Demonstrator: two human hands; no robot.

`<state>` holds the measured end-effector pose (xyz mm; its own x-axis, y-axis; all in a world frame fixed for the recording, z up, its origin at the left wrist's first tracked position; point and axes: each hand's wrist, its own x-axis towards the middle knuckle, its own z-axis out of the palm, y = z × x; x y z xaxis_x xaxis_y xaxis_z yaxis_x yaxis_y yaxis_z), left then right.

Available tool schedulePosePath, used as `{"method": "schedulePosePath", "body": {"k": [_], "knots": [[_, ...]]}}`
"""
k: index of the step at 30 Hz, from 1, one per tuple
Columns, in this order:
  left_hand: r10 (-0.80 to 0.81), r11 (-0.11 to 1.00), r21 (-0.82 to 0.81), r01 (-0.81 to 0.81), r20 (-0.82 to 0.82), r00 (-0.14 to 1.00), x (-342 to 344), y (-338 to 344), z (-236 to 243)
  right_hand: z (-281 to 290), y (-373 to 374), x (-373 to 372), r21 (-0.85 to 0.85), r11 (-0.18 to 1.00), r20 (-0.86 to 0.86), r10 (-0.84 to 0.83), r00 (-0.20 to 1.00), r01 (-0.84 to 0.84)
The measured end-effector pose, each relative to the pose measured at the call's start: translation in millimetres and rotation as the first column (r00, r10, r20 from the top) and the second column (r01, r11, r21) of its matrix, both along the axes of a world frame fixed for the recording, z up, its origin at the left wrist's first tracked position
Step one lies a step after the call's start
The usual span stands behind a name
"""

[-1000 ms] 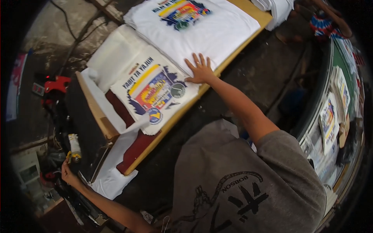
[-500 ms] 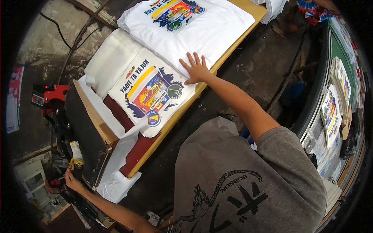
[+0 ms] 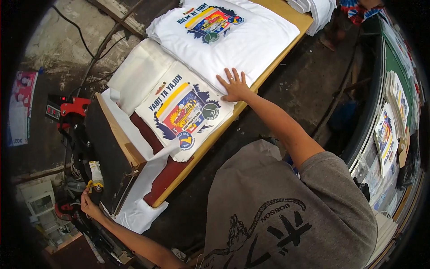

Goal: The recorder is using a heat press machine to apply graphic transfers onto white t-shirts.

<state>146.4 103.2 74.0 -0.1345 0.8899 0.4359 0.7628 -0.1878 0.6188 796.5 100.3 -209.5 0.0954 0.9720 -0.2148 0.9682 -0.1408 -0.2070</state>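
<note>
My right hand (image 3: pixel 234 86) lies with fingers spread at the near edge of a stack of white printed T-shirts (image 3: pixel 268 42), a ring on one finger. Beside that stack is a pile of mirror-printed transfer sheets (image 3: pixel 148 110), close to my thumb. On the left, my left hand (image 3: pixel 89 204) is closed at the yellow end of a heat press handle (image 3: pixel 95 175) wrapped in white and yellow. Some of its fingers are hidden. The dark press plate (image 3: pixel 107 148) sits tilted over white fabric (image 3: pixel 143 215) that hangs past the table edge.
The yellow-edged table (image 3: pixel 183 172) runs diagonally. A red control box (image 3: pixel 74 107) stands behind the press, and folded white cloth (image 3: pixel 139 74) lies by the sheets. At right, a green-topped counter (image 3: pixel 394 49) holds more printed sheets (image 3: pixel 386 134). Another person (image 3: pixel 360 10) shows at top right.
The whole view has shifted slightly, so things appear lower and further right. Both hands keep their places, the right on the shirts and the left at the press handle.
</note>
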Motion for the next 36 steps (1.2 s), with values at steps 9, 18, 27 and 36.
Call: {"method": "schedulePosePath", "body": {"k": [9,18,27,36], "knots": [[0.024,1.000,0.013,-0.025,0.037,0.999,-2,3,-5,5,3,1,-0.039,0.999,-0.016,-0.019,1.000,0.018],[0.051,0.998,0.019,-0.052,0.061,0.997,11,-7,-5,3,-4,0,-0.040,0.999,0.026,-0.004,1.000,0.005],[0.044,0.997,0.066,-0.051,0.101,0.994,26,-6,-1,9,-3,1,-0.022,0.999,0.003,-0.036,0.999,0.036],[0.103,0.994,0.012,-0.106,0.144,0.984,40,-9,4,11,2,-2,-0.061,0.998,-0.018,-0.028,0.999,0.027]]}}
